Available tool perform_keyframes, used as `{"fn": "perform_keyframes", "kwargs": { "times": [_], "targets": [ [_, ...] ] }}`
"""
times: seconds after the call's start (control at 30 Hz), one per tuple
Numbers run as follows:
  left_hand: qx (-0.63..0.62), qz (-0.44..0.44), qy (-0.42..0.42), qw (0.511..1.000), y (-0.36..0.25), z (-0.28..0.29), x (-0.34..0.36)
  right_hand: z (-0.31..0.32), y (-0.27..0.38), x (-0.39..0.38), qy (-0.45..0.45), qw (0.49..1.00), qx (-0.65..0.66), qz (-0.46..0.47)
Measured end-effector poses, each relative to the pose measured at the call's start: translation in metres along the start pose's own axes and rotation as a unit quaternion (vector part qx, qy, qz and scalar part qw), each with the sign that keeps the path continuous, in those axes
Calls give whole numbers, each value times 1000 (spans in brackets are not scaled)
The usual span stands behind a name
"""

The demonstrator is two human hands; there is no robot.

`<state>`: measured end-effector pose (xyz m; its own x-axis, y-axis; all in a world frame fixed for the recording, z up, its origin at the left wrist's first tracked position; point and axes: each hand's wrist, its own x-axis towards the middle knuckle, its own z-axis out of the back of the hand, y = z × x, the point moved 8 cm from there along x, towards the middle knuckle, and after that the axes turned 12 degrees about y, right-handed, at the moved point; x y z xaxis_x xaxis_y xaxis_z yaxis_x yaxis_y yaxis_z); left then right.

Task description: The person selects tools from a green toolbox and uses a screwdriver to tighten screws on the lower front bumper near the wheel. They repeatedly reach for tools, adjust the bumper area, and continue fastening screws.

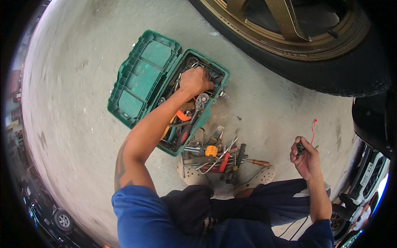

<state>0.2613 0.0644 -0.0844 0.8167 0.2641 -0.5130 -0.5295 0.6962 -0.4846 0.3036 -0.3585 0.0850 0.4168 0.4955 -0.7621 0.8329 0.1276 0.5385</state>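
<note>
Item: green plastic toolbox [136,80], lid thrown open flat on the concrete floor [70,124], tray crowded with hand tools.

Left hand [194,80]: sunk into the far end of the toolbox tray, fingers curled shut among the metal pieces there. What they close on is hidden; a ratchet head [202,100] lies just beside the wrist.

Right hand [305,156]: held up well apart from the toolbox, toward the car wheel [297,37], fingers pinching a small dark part [300,148]. A thin red wire [313,130] rises just above it; whether the two join cannot be told.

Loose tool pile [219,157]: spanners and screwdrivers on the floor just beside the near corner of the toolbox.

Handling note, as judgement: rummaging goes best by lifting pieces clear rather than raking, keeping fingertips off sharp ends and the dark part steady.
</note>
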Motion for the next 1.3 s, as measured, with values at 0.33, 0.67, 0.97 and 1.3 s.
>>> {"fn": "perform_keyframes", "kwargs": {
  "times": [0.33,0.67,0.97,1.3],
  "targets": [
    [-143,-82,-94,982,7,54,-30,-3,1,-6,21,1000,5,4],
    [123,-242,-39,962,-39,43,-29,0,-4,5,6,1000,9,-10],
    [100,-327,2,940,-30,-21,-14,-6,-2,18,24,999,-21,-7],
    [134,-154,-15,979,-19,-25,-22,5,-3,24,1,1000,-18,-7]
  ]
}}
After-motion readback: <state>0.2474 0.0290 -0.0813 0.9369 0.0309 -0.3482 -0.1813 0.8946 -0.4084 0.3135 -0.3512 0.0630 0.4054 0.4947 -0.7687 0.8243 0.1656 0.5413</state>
